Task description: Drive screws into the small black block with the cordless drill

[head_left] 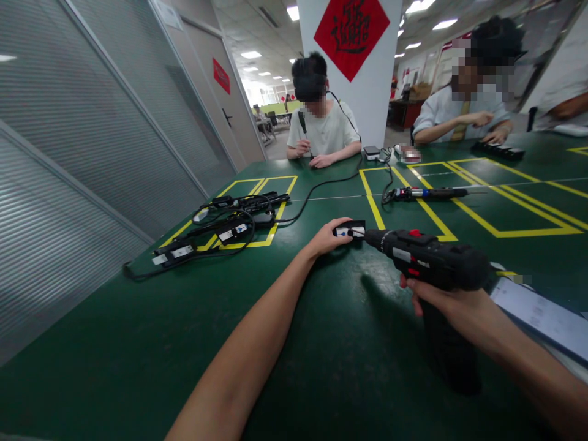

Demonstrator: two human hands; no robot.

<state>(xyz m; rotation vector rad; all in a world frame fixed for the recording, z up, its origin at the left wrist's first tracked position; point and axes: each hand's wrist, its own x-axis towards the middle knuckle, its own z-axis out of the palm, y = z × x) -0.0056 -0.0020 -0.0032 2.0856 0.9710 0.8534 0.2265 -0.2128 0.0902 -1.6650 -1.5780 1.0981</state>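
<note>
I've got the drill (434, 257) in my right hand (443, 300), left hand (327, 239) gripping a small block (353, 231). Can't quite see bit (361, 233) contact; tilt could skid it into the left hand

L hand (331, 237): I'm holding blk block (358, 232)
R hand (448, 299): I've got drill (432, 254), pointed at block
Green tbl (138, 343): I see cabled gear (264, 219) L

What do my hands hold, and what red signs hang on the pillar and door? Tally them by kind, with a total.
Drill: 1, in your right hand
Black block: 1, in your left hand
Red signs: 2, one on the pillar, one on the door
Total: 4
</note>
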